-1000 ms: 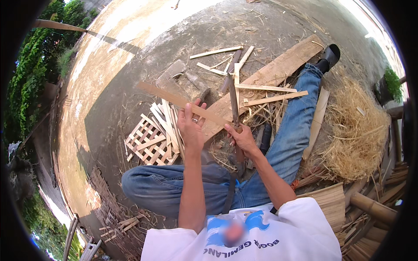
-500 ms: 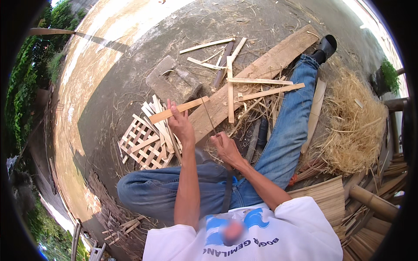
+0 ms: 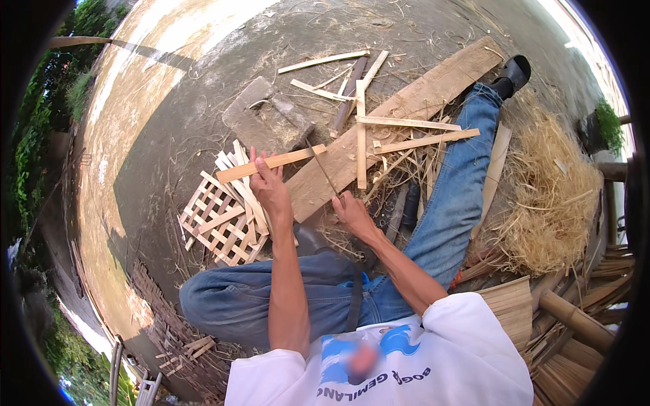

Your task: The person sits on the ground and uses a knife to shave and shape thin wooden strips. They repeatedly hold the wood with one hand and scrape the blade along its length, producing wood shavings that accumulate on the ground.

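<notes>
My left hand [image 3: 269, 189] grips a flat bamboo strip [image 3: 288, 158], held roughly level above the near end of a long wooden plank [image 3: 406, 101]. My right hand [image 3: 353, 213] is closed round the handle of a thin-bladed knife [image 3: 326, 171]; most of the handle is hidden in the fist. The blade slants up and left, its far part meeting the strip near the strip's right end. Below my left hand, a woven bamboo lattice [image 3: 210, 220] lies on the ground with loose pale strips on top.
A concrete block [image 3: 261, 118] sits beyond my left hand. Several cut bamboo strips [image 3: 360, 135] lie across the plank and ground. My outstretched leg [image 3: 450, 183] flanks the plank on the right, with a heap of shavings [image 3: 548, 196] past it. A dark-handled tool [image 3: 410, 206] lies by my thigh.
My left hand and the bamboo strip have shifted slightly left. More of the strip now reaches left of the fingers, and the blade still touches near its right end.
</notes>
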The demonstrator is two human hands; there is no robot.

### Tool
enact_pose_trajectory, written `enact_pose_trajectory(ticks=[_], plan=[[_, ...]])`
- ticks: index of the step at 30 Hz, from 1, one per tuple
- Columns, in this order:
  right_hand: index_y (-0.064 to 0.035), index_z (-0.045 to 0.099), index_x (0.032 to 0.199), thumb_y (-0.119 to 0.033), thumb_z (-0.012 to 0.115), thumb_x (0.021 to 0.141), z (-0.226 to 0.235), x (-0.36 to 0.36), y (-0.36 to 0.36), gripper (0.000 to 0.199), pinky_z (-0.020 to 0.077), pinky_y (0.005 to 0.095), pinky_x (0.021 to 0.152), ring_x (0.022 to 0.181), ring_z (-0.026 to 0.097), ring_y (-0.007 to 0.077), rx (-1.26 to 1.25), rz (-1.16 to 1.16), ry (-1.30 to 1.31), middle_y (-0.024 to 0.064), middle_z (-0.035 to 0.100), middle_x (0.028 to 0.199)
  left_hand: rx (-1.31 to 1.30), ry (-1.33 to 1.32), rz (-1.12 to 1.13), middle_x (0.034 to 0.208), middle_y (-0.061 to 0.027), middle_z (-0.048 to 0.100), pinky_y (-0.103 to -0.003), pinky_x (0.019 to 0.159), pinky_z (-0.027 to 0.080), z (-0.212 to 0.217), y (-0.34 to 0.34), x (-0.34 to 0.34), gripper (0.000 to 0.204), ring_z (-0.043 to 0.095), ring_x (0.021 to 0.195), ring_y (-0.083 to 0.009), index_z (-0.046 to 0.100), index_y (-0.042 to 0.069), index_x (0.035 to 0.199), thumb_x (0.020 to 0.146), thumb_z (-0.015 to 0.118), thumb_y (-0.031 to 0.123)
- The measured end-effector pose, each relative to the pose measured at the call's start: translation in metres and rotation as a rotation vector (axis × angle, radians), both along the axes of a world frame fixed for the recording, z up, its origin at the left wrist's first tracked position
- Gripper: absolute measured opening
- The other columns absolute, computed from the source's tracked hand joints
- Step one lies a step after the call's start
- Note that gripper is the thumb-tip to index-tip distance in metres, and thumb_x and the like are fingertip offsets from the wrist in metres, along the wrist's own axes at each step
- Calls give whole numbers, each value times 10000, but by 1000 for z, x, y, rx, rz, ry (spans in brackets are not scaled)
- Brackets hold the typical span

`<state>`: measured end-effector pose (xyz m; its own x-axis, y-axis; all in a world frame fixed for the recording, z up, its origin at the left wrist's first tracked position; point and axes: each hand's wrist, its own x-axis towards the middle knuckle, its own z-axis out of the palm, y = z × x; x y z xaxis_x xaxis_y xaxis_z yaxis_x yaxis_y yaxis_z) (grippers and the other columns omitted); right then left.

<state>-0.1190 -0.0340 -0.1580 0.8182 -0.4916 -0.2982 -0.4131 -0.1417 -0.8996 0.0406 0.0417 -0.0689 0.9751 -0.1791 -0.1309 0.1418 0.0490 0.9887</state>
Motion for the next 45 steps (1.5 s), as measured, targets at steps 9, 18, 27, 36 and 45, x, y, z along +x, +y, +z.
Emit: enact_pose_trajectory(ticks=[9,18,27,36,45], plan=[[22,523,1023,-369,555,1031,-18,0,-12,393,519,536,694,790,683,468,-4,-7,174,270,683,799,-27,4,-9,1403,-273,551,-433,1122,453,0,4,6,512,545,1341,-329,341,50,1552,1129,348,339],[70,558,947,-352,544,1034,-27,-6,-7,431,494,575,728,780,641,536,-125,6,86,328,644,772,-13,-12,-23,1379,-276,562,-435,1109,471,0,2,5,515,556,1322,-341,350,44,1545,1127,354,345],[78,571,946,-395,552,1022,-34,-12,-11,480,500,558,743,839,638,528,-76,-70,194,335,647,828,29,-33,-23,1341,-245,597,-435,1099,485,-4,0,3,496,592,1273,-316,372,49,1533,1126,359,332],[40,610,1146,-420,571,1018,8,-31,-17,479,513,513,871,1073,626,428,-445,-73,229,275,592,1226,252,-57,-234,1080,-151,729,-355,883,606,45,23,15,417,719,994,-217,546,31,1381,1108,436,327],[-3,736,1056,-362,620,1011,33,-34,-44,380,563,338,742,821,741,193,246,103,-28,112,755,897,195,192,-711,1030,-155,738,-355,835,629,36,0,-14,338,728,1023,-242,624,15,1293,1074,516,249]])
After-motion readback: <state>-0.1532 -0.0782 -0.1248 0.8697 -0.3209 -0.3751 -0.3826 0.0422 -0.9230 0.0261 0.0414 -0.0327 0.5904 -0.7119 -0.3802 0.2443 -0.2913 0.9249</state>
